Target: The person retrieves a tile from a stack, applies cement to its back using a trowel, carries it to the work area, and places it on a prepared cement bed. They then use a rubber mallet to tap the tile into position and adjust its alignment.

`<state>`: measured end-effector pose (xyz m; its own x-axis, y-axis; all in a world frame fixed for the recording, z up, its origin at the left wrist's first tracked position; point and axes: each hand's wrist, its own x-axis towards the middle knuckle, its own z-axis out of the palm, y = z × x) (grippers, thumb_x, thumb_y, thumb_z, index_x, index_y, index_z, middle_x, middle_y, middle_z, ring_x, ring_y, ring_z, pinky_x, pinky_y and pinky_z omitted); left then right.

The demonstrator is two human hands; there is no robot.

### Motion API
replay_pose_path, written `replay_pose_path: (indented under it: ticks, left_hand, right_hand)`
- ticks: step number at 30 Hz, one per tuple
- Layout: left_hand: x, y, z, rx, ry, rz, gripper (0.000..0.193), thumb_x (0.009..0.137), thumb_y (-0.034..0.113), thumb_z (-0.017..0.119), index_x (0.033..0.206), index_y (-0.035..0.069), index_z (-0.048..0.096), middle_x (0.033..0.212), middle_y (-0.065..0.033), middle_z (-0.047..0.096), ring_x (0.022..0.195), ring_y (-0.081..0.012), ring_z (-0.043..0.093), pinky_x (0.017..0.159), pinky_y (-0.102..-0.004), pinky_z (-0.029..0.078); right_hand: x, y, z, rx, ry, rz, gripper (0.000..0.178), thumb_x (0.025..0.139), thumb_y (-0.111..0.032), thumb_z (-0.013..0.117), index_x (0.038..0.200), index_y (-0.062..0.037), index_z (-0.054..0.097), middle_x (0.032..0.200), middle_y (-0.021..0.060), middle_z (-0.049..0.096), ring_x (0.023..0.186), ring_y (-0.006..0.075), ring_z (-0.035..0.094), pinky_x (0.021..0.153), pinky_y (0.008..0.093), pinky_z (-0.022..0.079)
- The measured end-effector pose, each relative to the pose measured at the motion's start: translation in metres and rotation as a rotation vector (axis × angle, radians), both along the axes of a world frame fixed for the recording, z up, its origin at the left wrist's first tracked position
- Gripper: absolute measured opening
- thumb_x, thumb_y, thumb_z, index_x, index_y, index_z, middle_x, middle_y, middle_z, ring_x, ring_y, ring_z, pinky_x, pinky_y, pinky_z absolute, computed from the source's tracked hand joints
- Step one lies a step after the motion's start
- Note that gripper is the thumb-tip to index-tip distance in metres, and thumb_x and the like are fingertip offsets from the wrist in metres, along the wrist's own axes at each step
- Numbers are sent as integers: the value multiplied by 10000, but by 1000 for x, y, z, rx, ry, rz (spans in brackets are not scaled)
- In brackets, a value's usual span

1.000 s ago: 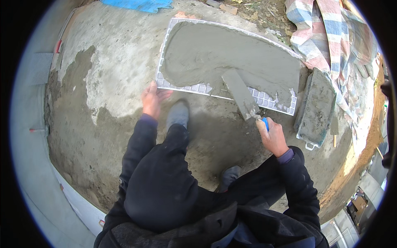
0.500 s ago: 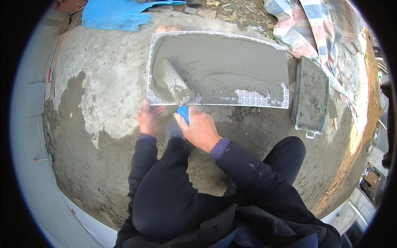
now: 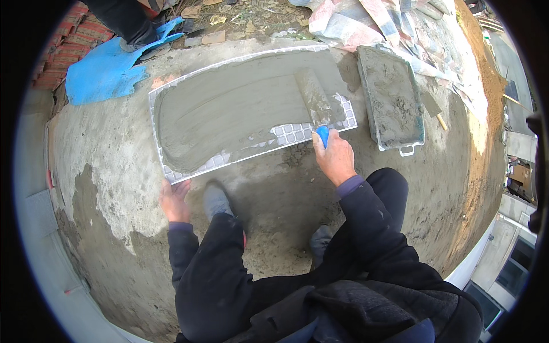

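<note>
A tub point(image 3: 400, 143) and tarp point(image 3: 343, 28) lie near the panel point(image 3: 293, 134).

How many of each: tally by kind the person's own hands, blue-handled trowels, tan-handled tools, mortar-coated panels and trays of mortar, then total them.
Own left hand and right hand: 2
Blue-handled trowel: 1
Tan-handled tool: 1
Mortar-coated panel: 1
Tray of mortar: 1
Total: 6

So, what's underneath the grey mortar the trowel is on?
Under the mortar is a panel with a pale square grid, showing in patches along its near edge and right end. Mortar covers most of the rest, so whether the grid continues there can't be seen.
</note>
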<state>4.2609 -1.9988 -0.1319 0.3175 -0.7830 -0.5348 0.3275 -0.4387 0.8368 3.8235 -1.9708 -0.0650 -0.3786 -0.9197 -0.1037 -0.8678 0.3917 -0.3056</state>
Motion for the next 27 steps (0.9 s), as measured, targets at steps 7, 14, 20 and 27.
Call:
replay_pose_path:
  ticks: [7, 14, 20, 27]
  left_hand:
    - [5, 1, -7, 4, -12, -5, 491, 1079, 315, 502, 1313, -116, 480, 1100, -249, 663, 931, -329, 716, 801, -377, 570]
    - [8, 1, -8, 11, -29, -26, 505, 1084, 310, 492, 1338, -124, 450, 1117, -242, 661, 967, -345, 713, 830, -395, 568]
    - [10, 0, -10, 7, -63, -34, 491, 1087, 318, 485, 1319, -114, 465, 1121, -237, 661, 985, -347, 709, 852, -407, 562]
    - [13, -1, -13, 8, -31, -17, 489, 1088, 323, 490, 1327, -103, 457, 1145, -236, 653, 990, -360, 707, 867, -424, 556]
  right_hand:
    - [-79, 24, 12, -80, -16, -199, 522, 993, -471, 611, 892, 40, 581, 733, 306, 658, 692, 504, 651, 648, 545, 524]
    - [-83, 50, 30, -54, -1049, -421, 517, 1030, -543, 539, 929, -36, 551, 632, 20, 555, 433, 92, 510, 376, 259, 357]
    - [-87, 63, -19, -62, -895, -413, 524, 1034, -549, 521, 914, -40, 538, 591, 36, 557, 433, 127, 537, 408, 299, 394]
    - [-38, 138, -29, 88, -636, -532, 464, 1039, -439, 539, 939, 12, 585, 765, 266, 651, 774, 482, 651, 680, 519, 493]
